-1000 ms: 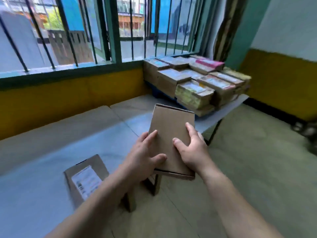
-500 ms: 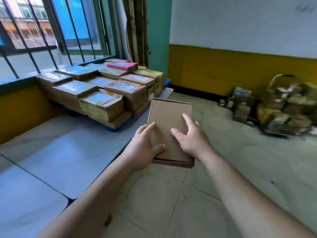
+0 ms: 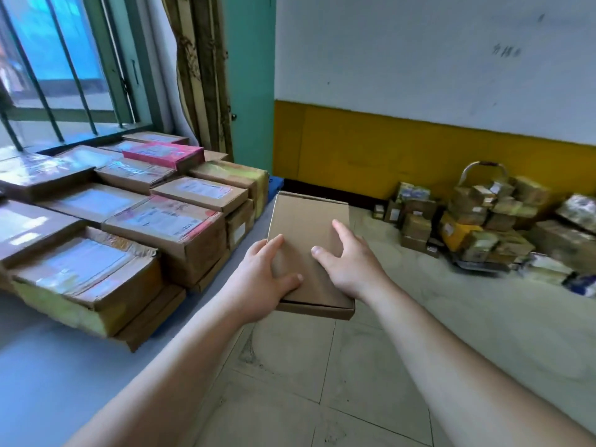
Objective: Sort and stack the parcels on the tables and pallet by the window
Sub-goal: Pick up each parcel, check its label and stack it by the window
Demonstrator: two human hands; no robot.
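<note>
Both hands hold one flat brown cardboard parcel [image 3: 308, 240] out in front of the person, above the tiled floor [image 3: 322, 366] and just off the edge of the table [image 3: 48, 375]. The left hand [image 3: 258, 285] grips the parcel's near left edge: its thumb lies across the top face, its index finger runs up along the left side, and the other fingers are hidden beneath. The right hand [image 3: 350, 262] grips the right side, with the thumb pressed on the top face, the index finger stretched forward along the right edge and the remaining fingers curled out of sight under the box. The parcel's top is plain, without a label showing, and it tilts a little, its far end higher than the end by the wrists. To the left of the left hand, on the table by the barred window [image 3: 58, 66], lies a packed layer of taped cardboard parcels [image 3: 161, 227], most with glossy labels facing up; beyond them, further from the hand, one pink-topped parcel [image 3: 161, 153] rests on the others. Past the far end of the held parcel a bit of blue pallet [image 3: 276, 183] shows. Well away to the right of the right hand, a loose heap of small boxes [image 3: 483, 221] sits on the floor against the yellow and white wall [image 3: 419, 146].
</note>
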